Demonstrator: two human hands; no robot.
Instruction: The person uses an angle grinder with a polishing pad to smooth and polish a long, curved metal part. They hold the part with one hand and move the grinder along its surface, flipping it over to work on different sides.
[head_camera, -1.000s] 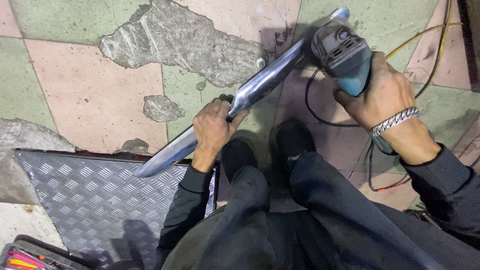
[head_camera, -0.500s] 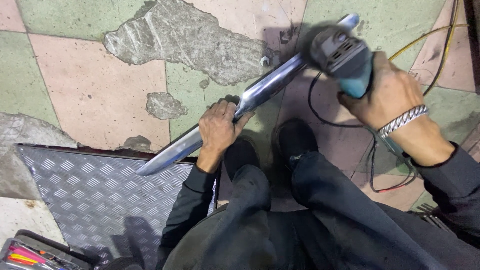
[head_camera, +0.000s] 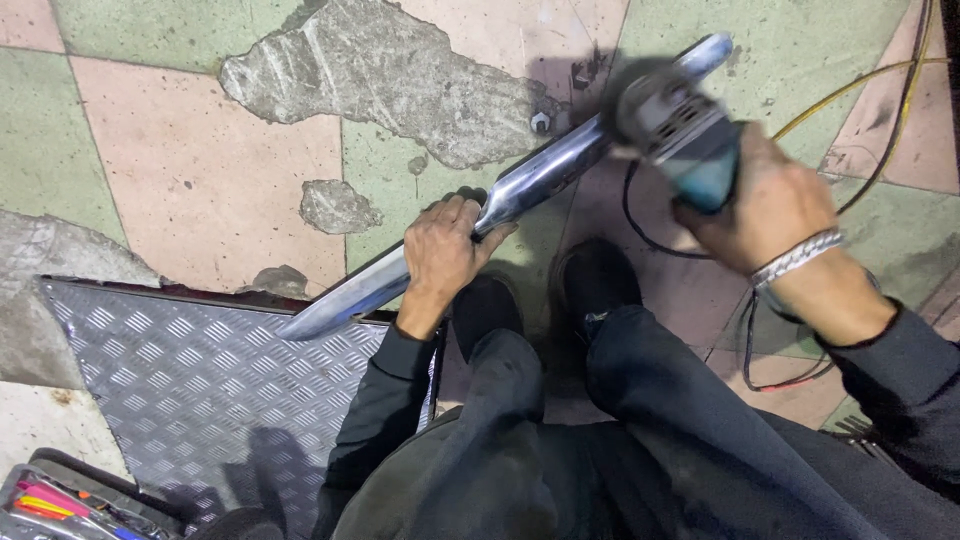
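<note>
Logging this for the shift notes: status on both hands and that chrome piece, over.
Left hand gripping chrome trim strip mid-length. Right hand holding angle grinder against strip's upper end. Power cord loops on the floor beneath; nothing blocking.

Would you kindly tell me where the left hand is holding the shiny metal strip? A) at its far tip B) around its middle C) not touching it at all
B: the left hand wraps around the metal strip near its middle, both ends jutting past the grip.

We looked all over and saw no packages, labels, signs or screens. Nothing of that kind showed anywhere, from twelve o'clock all the way round to six o'clock.
</note>
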